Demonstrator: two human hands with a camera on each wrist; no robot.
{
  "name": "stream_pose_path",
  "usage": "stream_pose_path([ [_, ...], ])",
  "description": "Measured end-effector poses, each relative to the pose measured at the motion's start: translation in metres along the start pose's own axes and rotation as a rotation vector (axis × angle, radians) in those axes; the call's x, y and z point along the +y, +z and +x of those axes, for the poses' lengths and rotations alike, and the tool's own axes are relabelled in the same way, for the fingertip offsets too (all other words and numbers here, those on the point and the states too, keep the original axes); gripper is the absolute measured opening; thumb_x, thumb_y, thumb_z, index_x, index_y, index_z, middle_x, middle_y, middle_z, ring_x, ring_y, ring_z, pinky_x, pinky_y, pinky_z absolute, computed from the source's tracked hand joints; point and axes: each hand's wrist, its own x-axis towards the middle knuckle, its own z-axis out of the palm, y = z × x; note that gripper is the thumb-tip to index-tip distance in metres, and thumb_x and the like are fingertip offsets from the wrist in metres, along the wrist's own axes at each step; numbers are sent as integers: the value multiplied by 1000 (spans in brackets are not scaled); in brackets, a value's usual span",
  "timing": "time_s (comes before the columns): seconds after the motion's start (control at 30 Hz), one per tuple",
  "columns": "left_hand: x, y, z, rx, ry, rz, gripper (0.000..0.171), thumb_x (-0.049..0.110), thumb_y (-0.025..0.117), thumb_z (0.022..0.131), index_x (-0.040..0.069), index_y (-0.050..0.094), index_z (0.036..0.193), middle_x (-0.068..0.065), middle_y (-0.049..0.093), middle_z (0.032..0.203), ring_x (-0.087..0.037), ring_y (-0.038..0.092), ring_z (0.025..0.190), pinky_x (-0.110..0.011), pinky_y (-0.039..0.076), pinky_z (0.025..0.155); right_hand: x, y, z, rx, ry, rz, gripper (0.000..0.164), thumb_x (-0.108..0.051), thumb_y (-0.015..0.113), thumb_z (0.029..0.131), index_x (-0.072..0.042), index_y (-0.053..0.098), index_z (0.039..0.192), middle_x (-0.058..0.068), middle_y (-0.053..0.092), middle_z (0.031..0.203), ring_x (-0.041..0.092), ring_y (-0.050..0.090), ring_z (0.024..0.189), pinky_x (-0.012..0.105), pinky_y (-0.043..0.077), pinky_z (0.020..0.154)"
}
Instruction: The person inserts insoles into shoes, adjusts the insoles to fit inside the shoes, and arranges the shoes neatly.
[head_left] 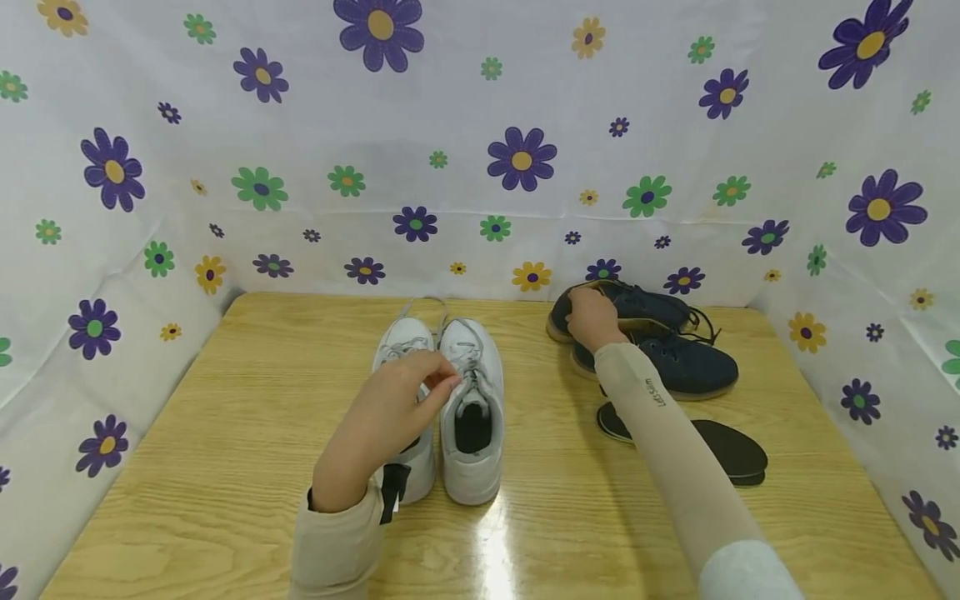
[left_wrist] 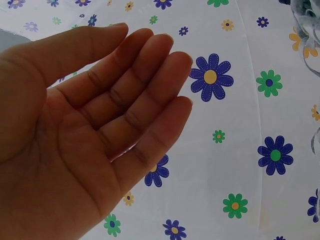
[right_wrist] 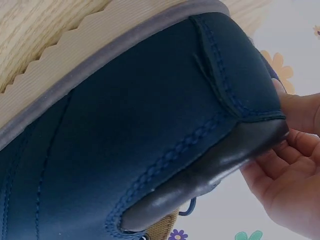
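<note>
My right hand (head_left: pixel 592 318) grips the heel of the farther navy lace-up shoe (head_left: pixel 558 318) at the back right. The nearer navy shoe (head_left: pixel 697 367) lies alongside it; its heel (right_wrist: pixel 150 115) fills much of the right wrist view and hides part of the right fingers (right_wrist: pixel 297 150). Above a pair of white sneakers, my left hand (head_left: pixel 390 408) hovers with relaxed fingers and holds nothing. The left wrist view shows its bare palm (left_wrist: pixel 75 150). The right white sneaker (head_left: pixel 472 467) shows its dark inside, while the left white sneaker (head_left: pixel 420 475) is partly covered by that hand.
A pair of black insoles (head_left: pixel 731 450) lies in front of the navy shoes, partly under the right forearm. The wooden table (head_left: pixel 187 467) carries everything. Flower-printed white cloth (head_left: pixel 450 108) stands behind and at both sides.
</note>
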Motion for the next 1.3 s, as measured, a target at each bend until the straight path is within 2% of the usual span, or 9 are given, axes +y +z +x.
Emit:
stream_pose_path([
  [0.47, -4, 2, 1, 0, 16, 2, 4, 8, 63, 93, 7, 66, 91, -1, 64, 84, -14, 59, 78, -32, 49, 67, -3, 1, -6, -3, -71, 21, 38, -6, 62, 92, 6, 55, 128, 22, 58, 127, 39, 55, 115, 50, 42, 98],
  [0.73, -3, 3, 1, -2, 15, -2, 4, 8, 63, 93, 8, 66, 90, 0, 63, 84, -12, 58, 76, -31, 48, 66, -7, 9, -7, -5, -150, -38, 37, -5, 63, 91, 5, 57, 127, 21, 59, 125, 36, 57, 114, 47, 44, 98],
  [1.0, -2, 3, 1, 16, 50, -17, 4, 7, 64, 92, 6, 67, 90, 0, 64, 83, -13, 60, 76, -31, 49, 66, -11, 11, -12, -8, -226, -8, 33, -3, 65, 90, 5, 60, 122, 21, 62, 119, 35, 59, 108, 45, 48, 92],
  [1.3, -1, 3, 1, 8, 41, -21, 3, 7, 64, 92, 7, 67, 90, -1, 65, 84, -12, 59, 74, -30, 48, 65, -15, 12, -19, 3, -330, -24, 23, -5, 67, 89, 2, 64, 111, 18, 65, 111, 34, 61, 104, 43, 47, 92],
])
